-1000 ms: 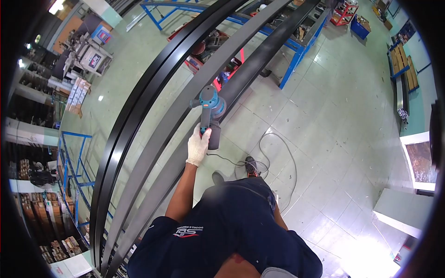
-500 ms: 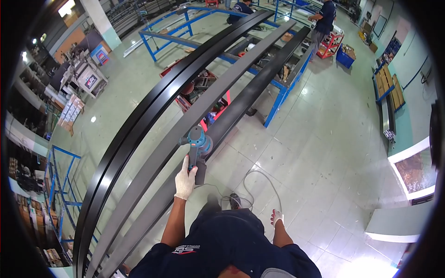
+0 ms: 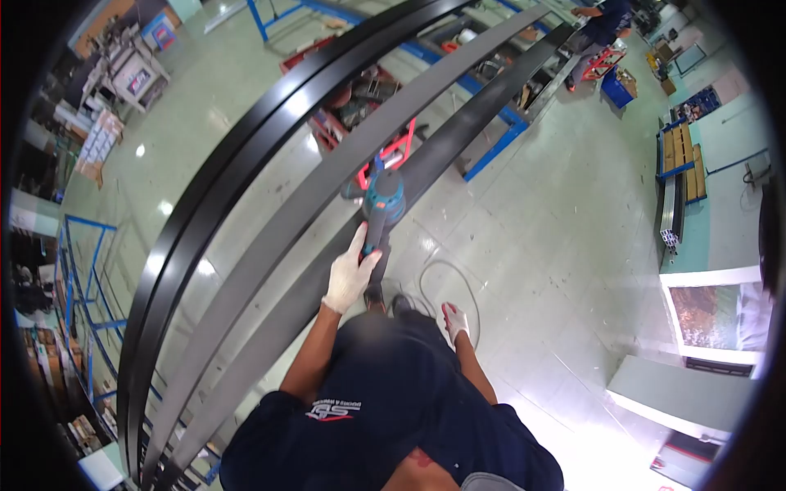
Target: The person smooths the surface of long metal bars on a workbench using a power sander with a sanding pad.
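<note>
My left hand (image 3: 352, 270), in a white glove, is closed round the handle of a teal and black electric sander (image 3: 386, 192). The sander sits on the nearest long dark profile (image 3: 286, 317), a wide bar with a matte, dusty-looking surface. Beside that bar runs a narrower grey profile (image 3: 270, 233), and past it lie glossy black profiles (image 3: 221, 168). My right hand (image 3: 456, 322) hangs at my right side, gloved with bare fingertips. Its fingers look loose, with nothing seen in them.
A cable (image 3: 450, 263) loops over the tiled floor by my feet. Under the profiles stand a blue metal frame (image 3: 497, 155) and a red tool cart (image 3: 323, 127). Another person (image 3: 602, 29) works at the far end, near a blue crate (image 3: 616, 88). A blue rack (image 3: 106, 325) stands at left.
My left hand and the sander have moved forward along the nearest profile, away from me. My view has tilted down and my body has come forward. The right hand still hangs at my side.
</note>
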Available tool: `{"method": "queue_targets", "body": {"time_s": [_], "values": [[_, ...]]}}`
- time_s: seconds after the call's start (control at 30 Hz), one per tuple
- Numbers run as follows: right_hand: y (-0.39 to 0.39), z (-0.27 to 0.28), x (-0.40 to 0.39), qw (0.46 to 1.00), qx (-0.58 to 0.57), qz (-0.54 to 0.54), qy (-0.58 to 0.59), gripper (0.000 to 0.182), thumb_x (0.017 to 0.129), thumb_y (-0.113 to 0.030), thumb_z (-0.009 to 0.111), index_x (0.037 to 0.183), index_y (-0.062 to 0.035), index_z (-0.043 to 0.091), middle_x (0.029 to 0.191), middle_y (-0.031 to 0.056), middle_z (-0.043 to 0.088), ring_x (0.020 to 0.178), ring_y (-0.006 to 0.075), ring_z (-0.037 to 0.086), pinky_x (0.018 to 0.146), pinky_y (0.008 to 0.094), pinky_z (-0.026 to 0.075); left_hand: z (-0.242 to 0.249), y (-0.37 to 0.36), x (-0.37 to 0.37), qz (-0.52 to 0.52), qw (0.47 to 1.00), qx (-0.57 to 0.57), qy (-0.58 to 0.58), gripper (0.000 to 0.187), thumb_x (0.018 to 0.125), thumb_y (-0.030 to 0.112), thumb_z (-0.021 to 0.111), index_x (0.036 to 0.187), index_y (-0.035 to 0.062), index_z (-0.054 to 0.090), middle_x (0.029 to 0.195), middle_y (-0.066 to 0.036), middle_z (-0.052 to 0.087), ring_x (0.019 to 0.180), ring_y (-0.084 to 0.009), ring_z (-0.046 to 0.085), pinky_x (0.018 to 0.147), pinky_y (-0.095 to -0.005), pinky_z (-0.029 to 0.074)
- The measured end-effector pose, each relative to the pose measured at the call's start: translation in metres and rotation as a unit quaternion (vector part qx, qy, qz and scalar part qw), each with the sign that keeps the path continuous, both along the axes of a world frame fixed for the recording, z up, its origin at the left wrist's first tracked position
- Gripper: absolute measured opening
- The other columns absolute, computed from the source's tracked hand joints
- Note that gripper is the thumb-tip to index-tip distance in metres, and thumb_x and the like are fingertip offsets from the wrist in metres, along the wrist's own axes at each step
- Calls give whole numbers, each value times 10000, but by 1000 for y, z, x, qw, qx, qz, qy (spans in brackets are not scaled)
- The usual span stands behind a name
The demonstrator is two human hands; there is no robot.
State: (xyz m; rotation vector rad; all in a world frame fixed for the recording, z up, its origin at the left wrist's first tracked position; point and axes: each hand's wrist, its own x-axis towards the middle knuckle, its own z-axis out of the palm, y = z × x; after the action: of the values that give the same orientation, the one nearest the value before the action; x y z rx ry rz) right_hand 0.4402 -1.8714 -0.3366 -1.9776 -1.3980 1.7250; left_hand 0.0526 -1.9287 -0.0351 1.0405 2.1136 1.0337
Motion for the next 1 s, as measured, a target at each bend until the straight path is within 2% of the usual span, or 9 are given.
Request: {"method": "queue_targets", "body": {"time_s": [0.23,0.27,0.37,0.47,0.57,0.73,0.83,0.87,1.0], "values": [[-60,47,43,972,-97,-212,-30,458,1095,-494,758,1409,-160,766,808,-47,607,645,109,533,549,298,399,0,12,-3,-33,997,30,-71,786,1063,401,738,1716,57,469,869,-261,738,815,-463,760,756,-522,578],[-70,51,54,962,-132,-239,-24,506,1090,-466,772,1445,-106,755,803,-29,600,655,138,567,589,353,463,-1,15,-3,-32,996,36,-75,779,1063,402,739,1709,54,477,881,-266,745,824,-464,762,759,-522,581],[-115,10,99,955,-135,-260,-51,478,1099,-449,754,1423,-99,770,809,-15,622,664,125,551,603,339,457,-4,23,-6,-28,997,50,-45,741,1066,394,743,1680,48,516,938,-280,766,860,-465,773,777,-520,595],[-137,43,99,966,-146,-144,-160,497,1099,-441,751,1421,-64,781,959,52,779,797,158,694,724,355,563,-14,31,-4,-16,997,79,-19,696,1074,379,746,1653,44,551,1003,-287,783,899,-467,781,797,-522,608],[-163,38,100,973,-116,-106,-169,507,1097,-444,752,1424,-57,779,999,65,790,837,166,709,759,355,570,-9,38,-8,-7,996,84,-10,660,1087,368,745,1631,36,574,1059,-287,791,944,-471,787,822,-523,617],[-191,26,93,978,-65,-135,-142,525,1095,-449,753,1429,-46,776,1066,87,810,904,179,736,816,355,583,-21,48,-11,-15,996,92,4,675,1106,383,728,1667,56,543,948,-253,754,853,-440,770,775,-491,590],[-199,21,87,978,-41,-158,-132,535,1094,-453,754,1432,-39,774,1106,101,822,945,187,751,851,355,590,-18,54,-13,-20,995,97,1,682,1112,401,713,1665,42,537,951,-263,752,869,-446,775,776,-494,591],[-200,20,84,977,-34,-167,-128,539,1093,-454,755,1433,-36,774,1119,105,825,958,190,757,862,355,593,-14,56,-15,-29,997,76,3,665,1109,381,702,1645,21,541,1078,-300,792,967,-491,782,848,-535,616],[-206,17,79,972,1,-203,-116,553,1091,-458,756,1437,-27,771,1173,123,841,1012,200,777,908,355,603,-8,67,-22,-40,998,48,-6,673,1110,385,702,1655,31,529,1045,-279,797,944,-483,782,844,-538,609]]}}
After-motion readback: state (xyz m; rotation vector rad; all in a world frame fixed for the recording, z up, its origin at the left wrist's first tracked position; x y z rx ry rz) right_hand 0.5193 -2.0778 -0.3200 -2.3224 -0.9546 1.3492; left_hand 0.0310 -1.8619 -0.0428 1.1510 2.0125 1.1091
